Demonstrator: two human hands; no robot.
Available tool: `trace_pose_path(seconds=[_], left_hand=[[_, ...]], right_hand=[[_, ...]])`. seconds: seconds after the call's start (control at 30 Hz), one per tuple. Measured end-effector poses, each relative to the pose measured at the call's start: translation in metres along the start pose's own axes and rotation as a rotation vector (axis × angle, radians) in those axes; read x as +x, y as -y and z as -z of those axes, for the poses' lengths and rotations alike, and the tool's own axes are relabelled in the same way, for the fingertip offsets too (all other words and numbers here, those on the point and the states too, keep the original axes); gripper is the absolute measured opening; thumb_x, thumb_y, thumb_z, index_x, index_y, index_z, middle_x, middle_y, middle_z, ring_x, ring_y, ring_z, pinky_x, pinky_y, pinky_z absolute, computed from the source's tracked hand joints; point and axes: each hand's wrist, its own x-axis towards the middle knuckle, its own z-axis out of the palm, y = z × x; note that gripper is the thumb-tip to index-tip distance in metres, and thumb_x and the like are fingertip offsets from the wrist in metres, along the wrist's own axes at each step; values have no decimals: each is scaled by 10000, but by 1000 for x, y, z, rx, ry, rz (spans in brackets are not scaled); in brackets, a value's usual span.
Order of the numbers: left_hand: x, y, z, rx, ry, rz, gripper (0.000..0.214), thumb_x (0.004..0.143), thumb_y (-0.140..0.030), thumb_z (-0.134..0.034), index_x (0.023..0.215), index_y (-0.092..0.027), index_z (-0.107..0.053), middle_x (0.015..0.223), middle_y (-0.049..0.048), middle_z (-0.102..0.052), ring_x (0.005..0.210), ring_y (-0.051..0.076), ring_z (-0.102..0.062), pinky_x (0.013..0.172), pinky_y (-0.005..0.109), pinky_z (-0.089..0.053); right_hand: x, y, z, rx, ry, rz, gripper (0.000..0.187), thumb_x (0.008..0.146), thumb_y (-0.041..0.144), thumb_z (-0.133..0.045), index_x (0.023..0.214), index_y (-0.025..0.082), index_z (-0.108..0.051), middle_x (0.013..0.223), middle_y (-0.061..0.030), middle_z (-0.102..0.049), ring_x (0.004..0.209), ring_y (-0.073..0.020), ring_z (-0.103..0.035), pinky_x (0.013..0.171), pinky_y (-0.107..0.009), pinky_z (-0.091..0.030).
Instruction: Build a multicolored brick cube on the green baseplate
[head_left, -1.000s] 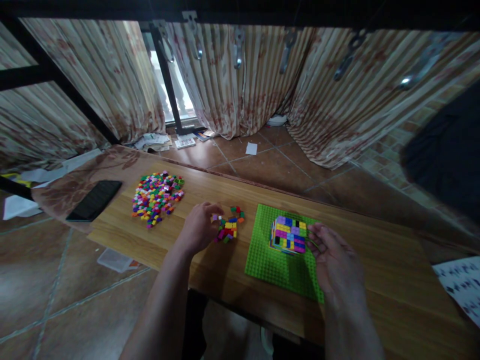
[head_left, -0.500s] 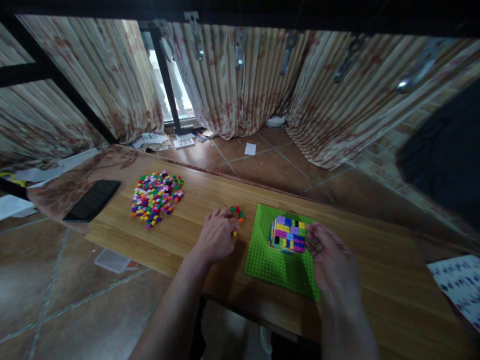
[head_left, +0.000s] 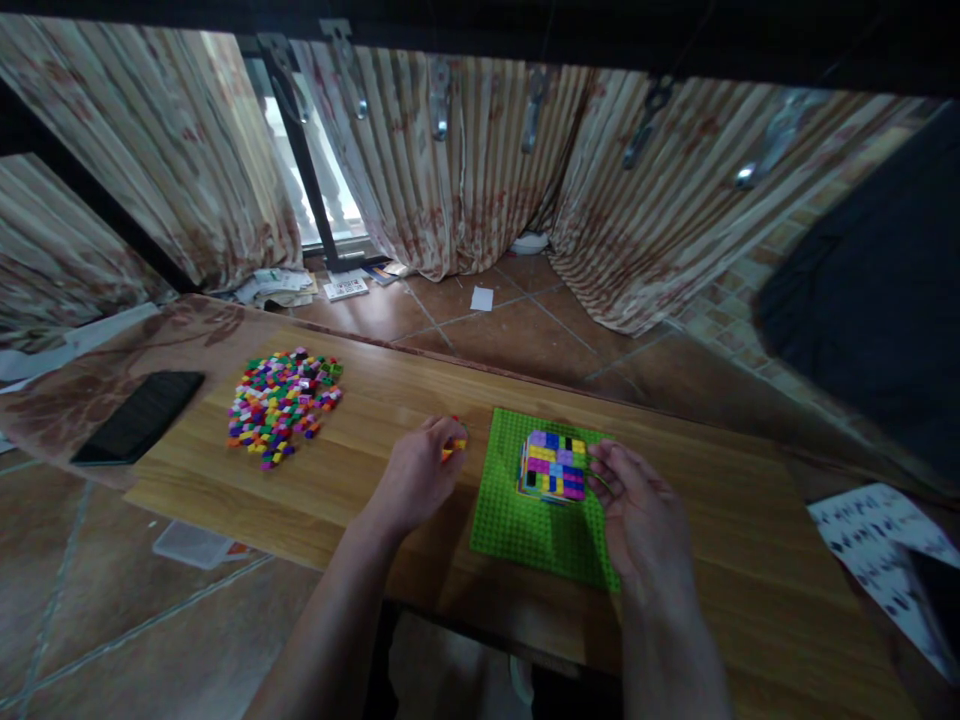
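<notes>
A block of stacked toy bricks (head_left: pixel 553 468), its top a patchwork of purple, yellow, blue, magenta, green and black, stands on a green studded baseplate (head_left: pixel 501 530). At the block's right side is my right hand (head_left: pixel 641 505), fingers loosely bent and apart; whether the fingertips touch the block I cannot tell. My left hand (head_left: pixel 420 470) is over the wood left of the baseplate, its fingers curled around yellow and orange toy bricks (head_left: pixel 453 450). A bit of red shows just beyond those fingers, mostly hidden by the hand.
A heap of mixed small bricks (head_left: pixel 283 405) lies on the wooden table (head_left: pixel 367 400) to the left. Past it is a black tablet-like slab (head_left: pixel 139 418). A printed sheet (head_left: pixel 885 560) lies at right, and a clear plastic box (head_left: pixel 191 543) is on the floor.
The view has shifted, so the scene sits further left. My left hand has turned and closed around yellow and orange bricks near the small pile. My right hand stays beside the block.
</notes>
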Motion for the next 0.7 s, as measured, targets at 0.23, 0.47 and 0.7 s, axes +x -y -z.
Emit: trace_pose_path(seconds=[0.23, 0.47, 0.7], left_hand=[[-1, -18, -13, -308, 14, -95, 131, 851, -111, -526, 893, -191, -621, 875, 16, -657, 832, 141, -649, 788, 265, -516], [-4, -37, -26, -503, 48, -118, 136, 845, -116, -576, 934, -171, -663, 935, 39, -647, 861, 134, -651, 810, 259, -538], [-6, -48, -32, -498, 26, -160, 138, 847, -116, -589, 935, -184, -671, 907, 29, -670, 835, 130, -651, 793, 262, -542]], right_hand=[[0, 0, -1, -7, -13, 14, 220, 578, 319, -834, 745, 203, -749, 767, -2, -733, 680, -83, -617, 605, -175, -494], [1, -1, -1, -14, -8, 53, 226, 582, 346, -831, 739, 208, -745, 767, -1, -729, 667, -87, -601, 596, -190, -471], [0, 0, 0, -96, -14, 155, 202, 639, 368, -798, 758, 218, -732, 795, -5, -723, 712, -121, -610, 657, -250, -457]])
